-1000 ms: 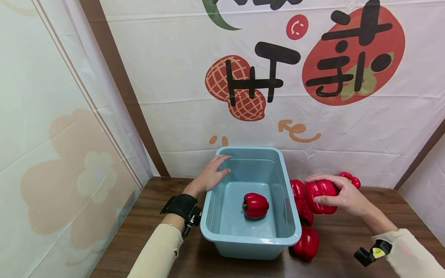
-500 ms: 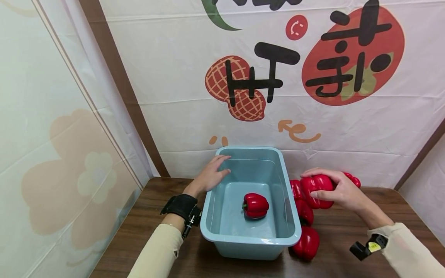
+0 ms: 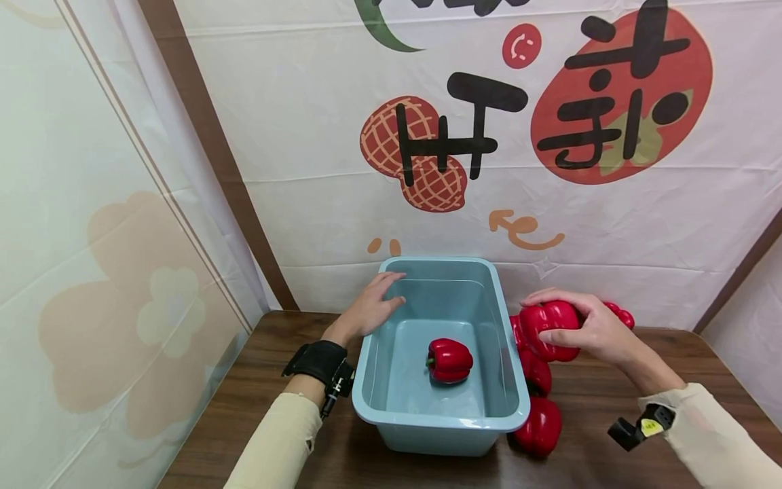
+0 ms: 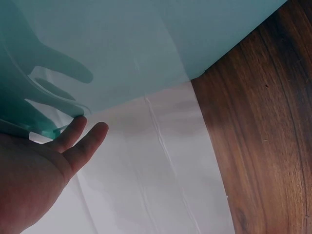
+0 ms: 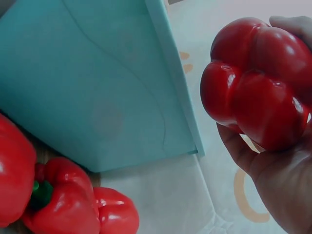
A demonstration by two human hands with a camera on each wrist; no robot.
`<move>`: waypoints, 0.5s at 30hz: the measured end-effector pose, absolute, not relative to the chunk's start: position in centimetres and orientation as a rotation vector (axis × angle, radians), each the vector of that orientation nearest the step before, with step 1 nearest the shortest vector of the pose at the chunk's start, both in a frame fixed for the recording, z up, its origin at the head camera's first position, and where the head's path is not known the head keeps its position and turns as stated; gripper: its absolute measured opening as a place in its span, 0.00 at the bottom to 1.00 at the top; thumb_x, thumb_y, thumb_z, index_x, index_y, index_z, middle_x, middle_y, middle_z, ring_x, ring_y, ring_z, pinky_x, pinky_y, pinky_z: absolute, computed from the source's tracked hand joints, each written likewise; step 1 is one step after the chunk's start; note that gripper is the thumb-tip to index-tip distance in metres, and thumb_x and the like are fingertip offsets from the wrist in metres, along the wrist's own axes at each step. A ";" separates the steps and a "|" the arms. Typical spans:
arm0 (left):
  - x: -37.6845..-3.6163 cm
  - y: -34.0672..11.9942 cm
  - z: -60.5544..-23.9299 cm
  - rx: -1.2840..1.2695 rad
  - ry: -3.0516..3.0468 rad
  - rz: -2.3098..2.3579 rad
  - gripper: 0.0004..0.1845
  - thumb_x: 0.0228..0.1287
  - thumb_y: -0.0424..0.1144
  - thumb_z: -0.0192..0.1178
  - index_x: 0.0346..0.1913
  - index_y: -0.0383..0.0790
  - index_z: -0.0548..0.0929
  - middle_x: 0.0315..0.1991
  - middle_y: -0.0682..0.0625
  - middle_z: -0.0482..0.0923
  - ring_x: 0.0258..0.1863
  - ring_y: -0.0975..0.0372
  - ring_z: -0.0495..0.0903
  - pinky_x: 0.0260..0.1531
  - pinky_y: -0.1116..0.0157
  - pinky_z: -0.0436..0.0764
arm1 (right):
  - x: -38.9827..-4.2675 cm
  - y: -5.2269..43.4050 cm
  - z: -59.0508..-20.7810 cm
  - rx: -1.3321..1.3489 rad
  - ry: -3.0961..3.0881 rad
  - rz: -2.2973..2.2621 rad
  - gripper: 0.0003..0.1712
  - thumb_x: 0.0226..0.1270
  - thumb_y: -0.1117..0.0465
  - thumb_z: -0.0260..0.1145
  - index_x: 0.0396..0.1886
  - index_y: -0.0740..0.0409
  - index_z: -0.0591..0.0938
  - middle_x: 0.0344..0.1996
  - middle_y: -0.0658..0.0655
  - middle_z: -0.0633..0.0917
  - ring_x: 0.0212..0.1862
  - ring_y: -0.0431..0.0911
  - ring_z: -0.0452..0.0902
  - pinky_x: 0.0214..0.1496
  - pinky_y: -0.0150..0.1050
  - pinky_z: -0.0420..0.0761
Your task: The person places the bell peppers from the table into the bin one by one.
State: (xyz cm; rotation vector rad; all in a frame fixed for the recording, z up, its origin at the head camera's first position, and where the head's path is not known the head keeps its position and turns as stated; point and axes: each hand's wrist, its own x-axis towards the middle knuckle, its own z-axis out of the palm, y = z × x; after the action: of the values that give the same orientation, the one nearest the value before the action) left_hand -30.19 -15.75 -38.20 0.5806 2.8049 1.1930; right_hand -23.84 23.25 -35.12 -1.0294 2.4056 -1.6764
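Note:
My right hand grips a red bell pepper above the other peppers, close to the right side of a blue plastic bin. In the right wrist view, the lobed end of that bell pepper faces the camera, with fingers and palm around it. My left hand rests on the bin's left rim, fingers and thumb reaching loosely over it. Two of its fingers show extended beside the bin wall in the left wrist view. One red bell pepper with a green stem lies on the bin's floor.
Several more red peppers crowd along the bin's right side, among them a near pepper and a middle pepper. Another pepper shows behind my right hand. A printed white cloth hangs behind the wooden table.
My right hand has moved left and slightly up with the gripped bell pepper, nearer the bin's right rim. The left hand, the bin and the pepper inside it have stayed put.

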 end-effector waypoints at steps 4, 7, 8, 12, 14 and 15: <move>-30.2 -15.8 -38.2 0.577 2.804 1.193 0.30 0.74 0.42 0.52 0.75 0.42 0.63 0.75 0.45 0.57 0.74 0.50 0.57 0.70 0.44 0.60 | -23.9 22.7 -34.9 -1.080 2.385 -1.677 0.35 0.50 0.71 0.73 0.61 0.60 0.76 0.56 0.50 0.79 0.54 0.46 0.78 0.39 0.47 0.87; -30.2 -15.8 -38.2 0.580 2.805 1.195 0.30 0.74 0.42 0.52 0.76 0.43 0.63 0.75 0.45 0.57 0.74 0.50 0.57 0.70 0.44 0.60 | -24.1 22.2 -34.7 -1.106 2.373 -1.675 0.35 0.50 0.70 0.73 0.61 0.61 0.76 0.56 0.49 0.79 0.54 0.46 0.78 0.39 0.47 0.87; -30.2 -15.8 -38.2 0.580 2.805 1.195 0.30 0.74 0.42 0.52 0.76 0.43 0.62 0.75 0.45 0.57 0.75 0.50 0.57 0.70 0.44 0.60 | -24.1 22.0 -34.7 -1.111 2.366 -1.676 0.35 0.51 0.70 0.73 0.62 0.62 0.76 0.56 0.50 0.79 0.54 0.46 0.78 0.39 0.47 0.87; -30.2 -15.8 -38.2 0.583 2.806 1.196 0.30 0.74 0.42 0.52 0.76 0.43 0.62 0.75 0.45 0.56 0.75 0.50 0.56 0.70 0.44 0.60 | -24.2 21.4 -34.6 -1.098 2.363 -1.678 0.35 0.50 0.70 0.74 0.62 0.60 0.76 0.56 0.50 0.79 0.54 0.46 0.78 0.39 0.47 0.87; -30.2 -15.8 -38.2 0.583 2.805 1.194 0.30 0.74 0.43 0.52 0.76 0.43 0.62 0.75 0.45 0.56 0.75 0.50 0.56 0.70 0.44 0.60 | -24.2 21.2 -34.6 -1.106 2.362 -1.678 0.35 0.50 0.69 0.74 0.62 0.60 0.76 0.56 0.51 0.79 0.54 0.47 0.78 0.39 0.47 0.87; -30.2 -15.8 -38.2 0.582 2.805 1.194 0.30 0.74 0.43 0.52 0.76 0.43 0.62 0.75 0.45 0.56 0.75 0.50 0.56 0.70 0.44 0.60 | -24.2 21.0 -34.6 -1.112 2.363 -1.677 0.35 0.50 0.69 0.74 0.62 0.59 0.77 0.56 0.51 0.79 0.54 0.47 0.78 0.39 0.47 0.87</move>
State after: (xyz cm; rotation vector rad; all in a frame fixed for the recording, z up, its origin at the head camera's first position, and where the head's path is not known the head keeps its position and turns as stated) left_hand -30.17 -15.76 -38.19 0.5821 2.8051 1.1937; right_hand -24.22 21.03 -34.57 -1.1115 2.3633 -1.6774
